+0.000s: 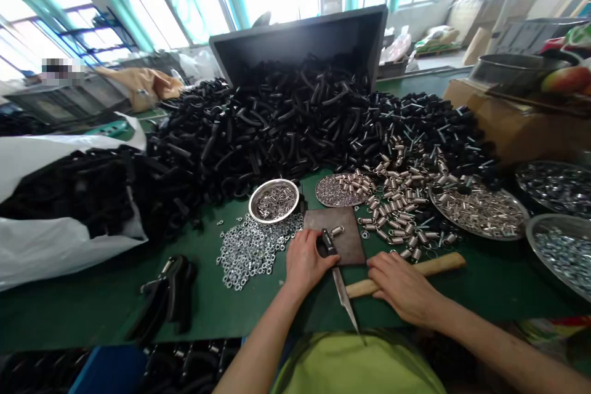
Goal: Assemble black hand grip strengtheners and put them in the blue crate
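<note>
My left hand [305,263] pinches a small black part with a shiny end [329,242] over a dark square metal plate [348,252]. A small coil spring [337,231] lies on the plate beside that part. My right hand [401,286] is closed over the wooden handle of a hammer [441,265], its fingertips near the plate's right corner. The hammer's long, narrow metal head [346,301] tapers to a point towards me, and its far end is close to my left fingers. What lies beneath my right palm is hidden.
Loose nuts [249,252] lie left of the plate, below a metal bowl of small parts [253,206]. Springs [397,209] spread to the right, near several trays. A heap of black parts [277,123] fills the back; two black handles [170,295] lie front left.
</note>
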Demonstrator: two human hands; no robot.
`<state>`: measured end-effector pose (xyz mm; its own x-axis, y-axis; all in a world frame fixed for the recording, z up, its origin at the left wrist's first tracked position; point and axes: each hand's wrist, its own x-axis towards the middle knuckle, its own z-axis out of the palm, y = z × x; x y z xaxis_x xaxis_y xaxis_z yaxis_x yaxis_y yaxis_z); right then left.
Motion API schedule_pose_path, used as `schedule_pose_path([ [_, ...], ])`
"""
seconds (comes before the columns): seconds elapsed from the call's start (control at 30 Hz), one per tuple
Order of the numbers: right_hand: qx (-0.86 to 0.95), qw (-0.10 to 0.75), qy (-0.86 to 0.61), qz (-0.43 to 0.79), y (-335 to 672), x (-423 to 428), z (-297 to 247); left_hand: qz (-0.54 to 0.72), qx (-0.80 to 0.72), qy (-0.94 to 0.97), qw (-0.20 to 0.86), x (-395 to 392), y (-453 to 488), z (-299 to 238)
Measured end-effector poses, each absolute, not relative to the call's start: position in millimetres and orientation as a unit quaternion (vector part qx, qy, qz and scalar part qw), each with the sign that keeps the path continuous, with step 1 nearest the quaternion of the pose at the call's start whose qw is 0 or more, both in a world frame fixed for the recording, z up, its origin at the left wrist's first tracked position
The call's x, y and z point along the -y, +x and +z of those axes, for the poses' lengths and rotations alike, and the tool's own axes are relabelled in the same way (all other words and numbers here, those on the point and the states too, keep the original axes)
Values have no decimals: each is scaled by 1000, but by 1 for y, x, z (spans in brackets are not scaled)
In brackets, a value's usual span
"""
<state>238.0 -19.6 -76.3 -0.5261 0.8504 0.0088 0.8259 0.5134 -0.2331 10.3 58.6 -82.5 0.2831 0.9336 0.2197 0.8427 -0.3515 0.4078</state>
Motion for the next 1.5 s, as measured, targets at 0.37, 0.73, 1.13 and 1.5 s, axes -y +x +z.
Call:
schedule_pose_path([
  [0.37,806,256,-525,93,221,-16,-13,223,-562,788,114,-60,9,-86],
  [0.73,769,280,-570,73,203,-29,-19,210,-571,785,115,-60,8,-84],
  [1.13,849,182,-495,-37,238,34,-78,239,-578,771,120,-60,8,-90],
  [1.5,839,174,-515,-2,241,28,-91,440,-541,689,196,-46,0,-58],
])
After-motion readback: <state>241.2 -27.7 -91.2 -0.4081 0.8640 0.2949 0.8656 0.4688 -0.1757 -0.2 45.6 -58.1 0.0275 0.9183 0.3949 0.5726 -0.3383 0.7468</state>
